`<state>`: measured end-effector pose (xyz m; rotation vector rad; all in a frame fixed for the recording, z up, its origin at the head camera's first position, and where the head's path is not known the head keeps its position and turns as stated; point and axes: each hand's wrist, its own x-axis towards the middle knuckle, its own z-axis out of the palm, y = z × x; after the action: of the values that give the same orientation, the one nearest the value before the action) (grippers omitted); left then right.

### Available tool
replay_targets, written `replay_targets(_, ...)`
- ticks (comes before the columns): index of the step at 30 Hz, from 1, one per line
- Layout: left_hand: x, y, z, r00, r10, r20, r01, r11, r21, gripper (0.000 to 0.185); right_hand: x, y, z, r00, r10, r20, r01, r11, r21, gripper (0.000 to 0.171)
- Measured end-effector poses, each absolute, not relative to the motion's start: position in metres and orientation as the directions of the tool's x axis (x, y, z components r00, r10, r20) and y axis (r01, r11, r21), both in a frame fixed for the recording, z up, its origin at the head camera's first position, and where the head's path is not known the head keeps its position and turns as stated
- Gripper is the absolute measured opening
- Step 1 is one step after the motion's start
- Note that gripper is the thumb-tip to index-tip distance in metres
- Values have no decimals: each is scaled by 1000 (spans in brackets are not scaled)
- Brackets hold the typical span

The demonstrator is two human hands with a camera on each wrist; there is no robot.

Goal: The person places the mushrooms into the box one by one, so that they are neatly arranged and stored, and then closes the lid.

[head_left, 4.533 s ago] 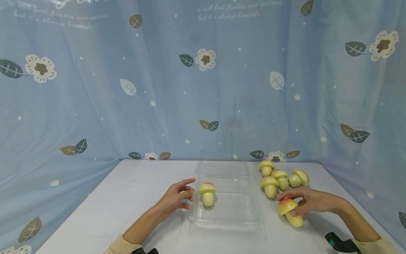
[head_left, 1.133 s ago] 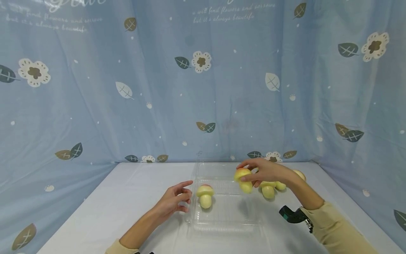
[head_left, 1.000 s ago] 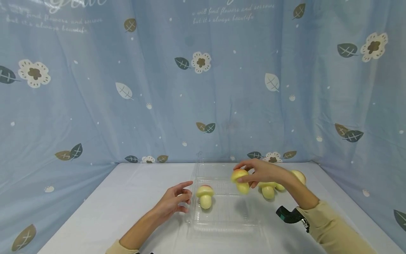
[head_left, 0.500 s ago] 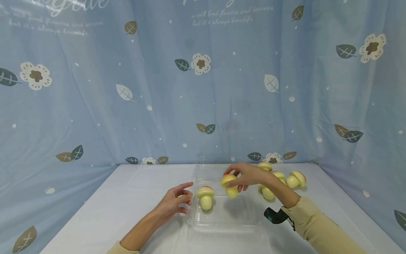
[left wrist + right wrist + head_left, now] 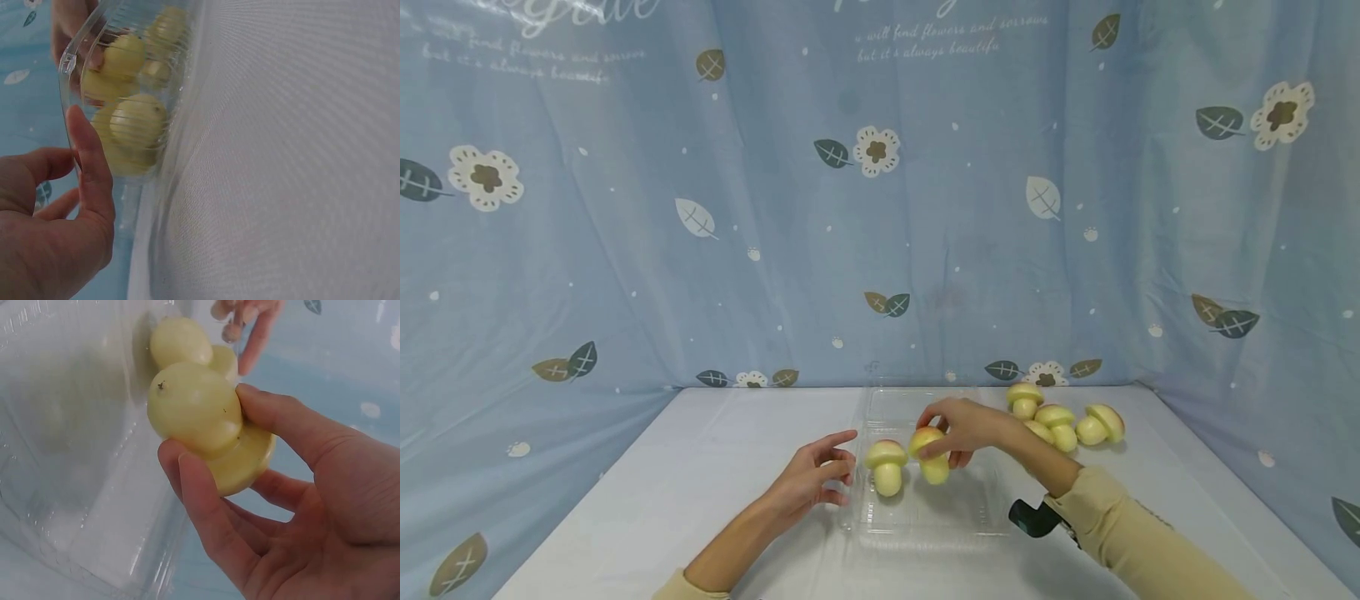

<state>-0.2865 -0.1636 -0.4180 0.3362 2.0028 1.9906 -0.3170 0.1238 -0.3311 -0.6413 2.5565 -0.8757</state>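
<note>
My right hand (image 5: 951,433) grips a yellow toy mushroom (image 5: 932,462) with a pink-tinged cap just above a clear plastic tray (image 5: 955,510). In the right wrist view my right hand (image 5: 250,487) curls thumb and fingers round the mushroom's (image 5: 197,406) cap, stem pointing into the tray (image 5: 75,425). A second mushroom (image 5: 887,468) stands upright at the tray's left end, close beside the held one. My left hand (image 5: 842,468) rests at the tray's left edge. In the left wrist view, the left hand's (image 5: 69,206) thumb lies against the tray's wall (image 5: 69,62).
Several more loose mushrooms (image 5: 1058,425) lie on the white table (image 5: 700,467) to the right of the tray. The tray's clear lid (image 5: 917,402) lies open behind it. Blue flowered cloth (image 5: 880,208) hangs behind and at both sides.
My right hand has carried the mushroom leftward from the loose pile on the right and down over the tray, beside the standing mushroom. The left hand has stayed at the tray's edge.
</note>
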Motion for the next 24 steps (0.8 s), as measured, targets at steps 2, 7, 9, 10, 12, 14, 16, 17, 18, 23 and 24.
replay_targets(2, -286, -164, -418, -929, 368, -45, -43, 13, 999, 65, -315, 121, -331, -834, -520, -186, -298, 707, -641, 38)
replay_targets(7, -286, -163, -417, -929, 368, -45, -43, 14, 999, 65, -313, 115, -333, -839, -509, -192, -273, 700, -659, 36)
replay_targets(9, -286, -163, -417, -929, 367, -46, -44, 14, 999, 65, -312, 113, -334, -843, -500, -197, -263, 704, -660, 36)
replay_targets(10, -286, -163, -418, -929, 367, -47, -45, 15, 999, 65, -312, 113, -334, -847, -493, -197, -260, 709, -656, 36)
replay_targets(12, -285, -163, -418, -930, 365, -48, -45, 16, 999, 64, -311, 112, -334, -855, -481, -196, -258, 720, -644, 38)
replay_targets(14, -285, -163, -418, -931, 363, -46, -43, 18, 999, 64, -310, 111, -334, -861, -470, -193, -256, 729, -635, 40)
replay_targets(16, -286, -164, -418, -931, 361, -45, -41, 18, 999, 65, -309, 111, -334, -868, -461, -186, -253, 731, -633, 41)
replay_targets(17, -286, -164, -418, -932, 361, -44, -40, 18, 999, 65, -309, 111, -334, -870, -458, -183, -250, 730, -636, 42)
replay_targets(18, -286, -164, -418, -932, 360, -44, -40, 18, 999, 65, -309, 111, -334, -872, -454, -181, -247, 729, -638, 43)
replay_targets(23, -287, -163, -418, -930, 363, -46, -42, 18, 999, 65, -307, 113, -334, -876, -450, -174, -242, 721, -650, 45)
replay_targets(24, -287, -163, -419, -930, 364, -46, -42, 19, 999, 65, -307, 113, -335, -877, -449, -174, -241, 722, -648, 45)
